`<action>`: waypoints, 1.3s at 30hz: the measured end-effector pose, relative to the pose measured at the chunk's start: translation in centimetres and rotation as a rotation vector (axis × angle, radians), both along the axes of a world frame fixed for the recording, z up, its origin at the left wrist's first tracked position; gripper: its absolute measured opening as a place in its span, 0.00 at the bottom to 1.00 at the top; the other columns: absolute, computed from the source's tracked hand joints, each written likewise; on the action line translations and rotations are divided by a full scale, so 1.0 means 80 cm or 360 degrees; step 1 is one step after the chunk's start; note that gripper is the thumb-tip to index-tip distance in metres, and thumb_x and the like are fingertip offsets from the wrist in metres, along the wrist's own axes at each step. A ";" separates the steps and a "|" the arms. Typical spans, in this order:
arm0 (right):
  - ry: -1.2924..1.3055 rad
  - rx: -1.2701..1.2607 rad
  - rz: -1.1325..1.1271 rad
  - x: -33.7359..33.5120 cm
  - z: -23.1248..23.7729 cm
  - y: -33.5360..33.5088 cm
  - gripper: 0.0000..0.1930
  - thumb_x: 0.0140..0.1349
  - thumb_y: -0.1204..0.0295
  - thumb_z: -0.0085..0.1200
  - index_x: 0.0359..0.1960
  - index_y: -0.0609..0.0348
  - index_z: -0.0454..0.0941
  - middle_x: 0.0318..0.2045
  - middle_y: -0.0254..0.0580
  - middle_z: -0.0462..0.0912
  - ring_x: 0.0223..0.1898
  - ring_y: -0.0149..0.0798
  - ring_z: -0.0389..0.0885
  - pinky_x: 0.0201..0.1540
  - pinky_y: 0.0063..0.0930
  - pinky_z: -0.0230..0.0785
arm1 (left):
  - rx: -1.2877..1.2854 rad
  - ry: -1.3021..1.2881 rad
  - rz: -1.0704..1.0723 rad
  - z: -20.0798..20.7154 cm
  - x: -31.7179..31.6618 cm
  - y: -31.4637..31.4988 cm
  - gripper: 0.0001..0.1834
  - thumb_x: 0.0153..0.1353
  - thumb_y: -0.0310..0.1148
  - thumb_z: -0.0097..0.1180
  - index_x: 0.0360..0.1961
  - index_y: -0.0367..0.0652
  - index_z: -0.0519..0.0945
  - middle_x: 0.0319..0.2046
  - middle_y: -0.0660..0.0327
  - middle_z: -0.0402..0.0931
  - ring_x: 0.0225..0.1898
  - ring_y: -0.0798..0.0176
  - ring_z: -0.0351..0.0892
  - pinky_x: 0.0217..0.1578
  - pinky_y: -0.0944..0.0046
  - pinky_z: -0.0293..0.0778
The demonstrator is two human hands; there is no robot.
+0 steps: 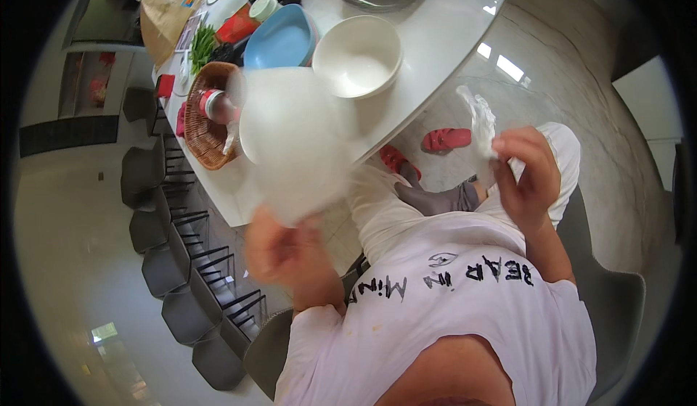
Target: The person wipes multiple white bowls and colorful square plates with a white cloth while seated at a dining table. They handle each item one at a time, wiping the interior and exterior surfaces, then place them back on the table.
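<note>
A blurred white sheet point(298, 145) hangs over the near edge of the table in this view, gripped at its lower corner by the left hand point(283, 243). The right hand point(534, 177) pinches a crumpled white wisp point(479, 119) above the seated person's lap, well apart from the sheet.

Beyond the sheet, a white bowl point(357, 58) and a blue bowl point(279, 39) stand close together on the glossy white table point(439, 43), with a jar point(212, 106) inside a wicker basket point(194, 126) to their left. Greens point(202, 49) and a tan bag point(168, 14) lie farther along.

Grey chairs point(174, 275) line the left side of the room; red shoes point(446, 140) show on the veined, shiny floor point(552, 50).

The table's edge curves down past the white bowl, leaving a strip of tabletop between them. Open floor lies between that edge and the right hand.

Black hand-drawn-style capitals cross the white shirt point(465, 304), upside down here; the jar bears a red-and-white label, its print too small to read.
</note>
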State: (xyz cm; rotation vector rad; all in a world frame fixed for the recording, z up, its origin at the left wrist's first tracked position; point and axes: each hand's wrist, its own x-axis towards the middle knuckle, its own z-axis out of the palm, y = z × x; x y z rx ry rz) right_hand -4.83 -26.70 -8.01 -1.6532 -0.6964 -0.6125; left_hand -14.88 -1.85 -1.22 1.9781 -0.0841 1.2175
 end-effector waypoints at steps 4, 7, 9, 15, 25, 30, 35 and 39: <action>-0.0929 -0.0155 -0.0004 -0.019 0.025 0.013 0.11 0.46 0.76 0.60 0.34 0.56 0.80 0.37 0.37 0.80 0.36 0.40 0.76 0.34 0.29 0.73 | -0.0113 0.0579 -0.0750 -0.006 0.019 -0.053 0.10 0.54 0.19 0.65 0.39 0.32 0.81 0.37 0.52 0.81 0.36 0.58 0.82 0.39 0.62 0.78; -0.1042 -0.0327 -0.0147 -0.006 0.018 0.032 0.12 0.46 0.71 0.60 0.35 0.54 0.80 0.36 0.34 0.79 0.33 0.38 0.73 0.32 0.30 0.68 | -0.0315 0.0855 -0.0847 -0.025 0.022 -0.066 0.10 0.55 0.18 0.64 0.39 0.31 0.81 0.38 0.53 0.81 0.37 0.62 0.81 0.39 0.65 0.77; -0.0430 -0.0121 0.0029 0.017 0.025 0.035 0.11 0.47 0.77 0.62 0.34 0.57 0.80 0.34 0.38 0.79 0.31 0.42 0.74 0.31 0.31 0.68 | -0.0713 0.0878 -0.0916 -0.042 0.033 -0.064 0.10 0.55 0.17 0.63 0.39 0.30 0.81 0.37 0.55 0.81 0.37 0.64 0.80 0.39 0.68 0.77; 0.1425 0.0717 0.0666 0.054 -0.021 0.030 0.06 0.64 0.74 0.55 0.40 0.63 0.77 0.35 0.32 0.80 0.34 0.22 0.75 0.37 0.19 0.69 | -0.1380 0.0801 -0.1066 -0.074 0.029 -0.058 0.12 0.61 0.23 0.61 0.45 0.33 0.78 0.38 0.58 0.80 0.40 0.69 0.79 0.43 0.67 0.76; -0.0279 -0.0139 -0.0102 -0.014 -0.028 0.036 0.14 0.49 0.83 0.61 0.38 0.60 0.75 0.32 0.41 0.77 0.32 0.44 0.77 0.33 0.31 0.71 | -0.2020 0.0891 -0.1073 -0.087 0.048 -0.075 0.20 0.64 0.28 0.58 0.56 0.40 0.69 0.51 0.59 0.76 0.51 0.62 0.77 0.55 0.56 0.74; -0.0024 0.0004 -0.0128 0.016 0.003 0.025 0.13 0.47 0.84 0.62 0.35 0.59 0.77 0.32 0.44 0.79 0.32 0.46 0.78 0.32 0.32 0.71 | -0.1874 0.0911 -0.1202 -0.086 0.046 -0.075 0.19 0.63 0.27 0.59 0.54 0.39 0.71 0.50 0.58 0.77 0.50 0.62 0.78 0.53 0.56 0.76; 0.0025 -0.0172 -0.0227 0.017 -0.025 0.014 0.11 0.47 0.83 0.63 0.33 0.59 0.77 0.30 0.41 0.78 0.29 0.45 0.77 0.31 0.33 0.71 | -0.1708 0.0812 -0.1083 -0.079 0.041 -0.069 0.17 0.62 0.27 0.61 0.50 0.37 0.73 0.46 0.58 0.79 0.46 0.65 0.79 0.49 0.60 0.77; 0.0106 -0.0551 -0.0098 0.010 -0.057 -0.001 0.09 0.48 0.82 0.61 0.30 0.59 0.75 0.28 0.42 0.76 0.28 0.45 0.77 0.30 0.34 0.70 | -0.1036 0.0515 -0.0853 -0.060 0.028 -0.060 0.15 0.60 0.25 0.62 0.47 0.35 0.75 0.40 0.55 0.80 0.40 0.65 0.80 0.46 0.63 0.76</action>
